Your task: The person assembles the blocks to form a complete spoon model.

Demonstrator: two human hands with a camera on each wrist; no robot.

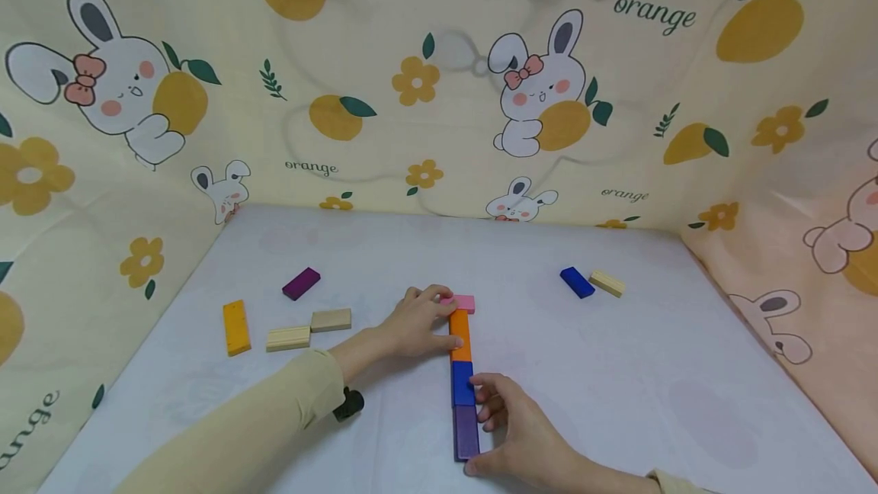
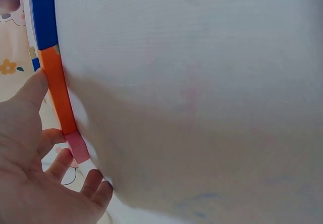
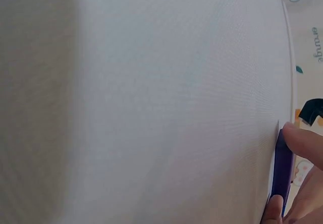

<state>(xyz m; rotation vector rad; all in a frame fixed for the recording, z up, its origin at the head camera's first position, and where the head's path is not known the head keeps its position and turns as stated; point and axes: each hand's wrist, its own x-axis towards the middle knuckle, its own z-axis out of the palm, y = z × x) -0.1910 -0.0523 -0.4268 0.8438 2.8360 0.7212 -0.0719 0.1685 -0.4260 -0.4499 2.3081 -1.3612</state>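
A straight row of wooden blocks runs away from me: purple [image 1: 466,433], blue [image 1: 463,383] and orange [image 1: 460,334], with a pink block [image 1: 468,303] set crosswise at the far end. My left hand [image 1: 418,322] reaches in from the left, thumb against the orange block and forefinger at the pink one. In the left wrist view its fingers spread loosely around the pink end. From the right, my right hand [image 1: 524,433] holds the purple block, thumb at its near end and forefinger by the blue block's side. The right wrist view shows the thumb on the purple block's end.
At left on the white table [image 1: 583,372] lie a yellow block [image 1: 236,328], a dark purple block [image 1: 301,283] and two plain wood blocks [image 1: 288,338]. At back right, a blue block [image 1: 577,282] sits beside a plain one [image 1: 607,283]. Printed cloth [image 1: 446,136] rises behind.
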